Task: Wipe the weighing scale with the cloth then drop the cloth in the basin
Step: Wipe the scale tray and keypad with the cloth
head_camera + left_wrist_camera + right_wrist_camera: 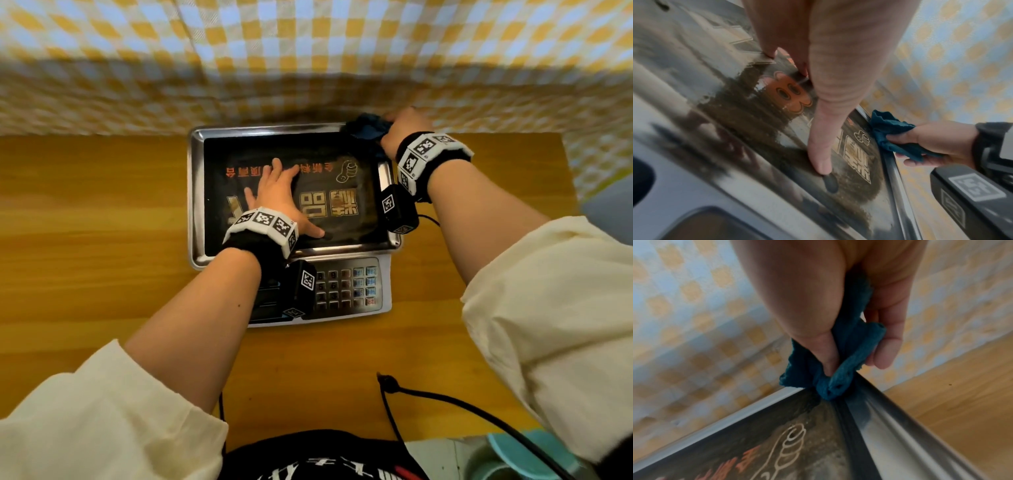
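Note:
A weighing scale [197, 192] with a steel rimmed pan, black printed film and front keypad [347, 286] sits mid-table against the checked wall. My left hand [279, 197] lies flat on the pan, fingers spread, thumb [821, 160] pressing the film. My right hand [402, 128] grips a bunched dark blue cloth [368, 128] at the pan's far right corner. In the right wrist view the cloth [840, 374] touches that corner of the steel rim [890, 421]. The left wrist view shows the cloth [893, 134] in the right hand [933, 146].
The wooden table [85, 240] stretches left and right of the scale. A teal basin [513, 452] peeks in at the bottom right, below the table's edge. A black cable [445, 399] trails across the near table. A checked cloth [308, 51] covers the wall behind.

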